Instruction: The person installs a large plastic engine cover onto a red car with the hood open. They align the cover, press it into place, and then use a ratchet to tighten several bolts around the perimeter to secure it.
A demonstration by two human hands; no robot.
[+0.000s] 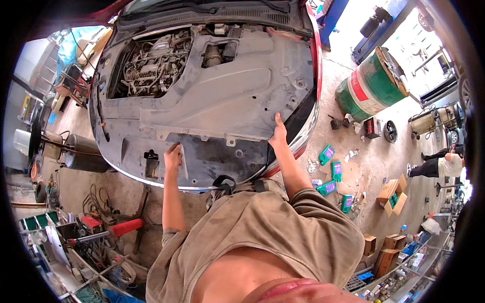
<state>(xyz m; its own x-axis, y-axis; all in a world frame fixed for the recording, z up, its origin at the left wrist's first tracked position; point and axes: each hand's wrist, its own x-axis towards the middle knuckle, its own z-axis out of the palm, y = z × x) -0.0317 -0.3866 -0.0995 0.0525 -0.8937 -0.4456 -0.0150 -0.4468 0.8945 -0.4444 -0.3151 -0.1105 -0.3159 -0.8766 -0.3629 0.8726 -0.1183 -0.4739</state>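
A large grey plastic engine-bay cover (pixel 227 86) lies over the front of a red car, its tabbed front edge toward me. At the right end of that edge, my right hand (pixel 278 133) grips the cover, thumb on top and fingers hidden below. My left hand (pixel 173 155) is closed, fingertips pinched together, just in front of the cover's edge and above the dark front panel (pixel 217 159). A narrow pale strip (pixel 184 160) shows beside it; what those fingers hold cannot be made out.
The bare engine (pixel 154 68) shows through the cover's left opening. Green bottles (pixel 327 154), a green-and-white drum (pixel 371 83) and an open cardboard box (pixel 392 196) stand at right. A red-handled tool (pixel 126 227) and a metal cylinder (pixel 83 153) are at left. A person (pixel 447 165) is far right.
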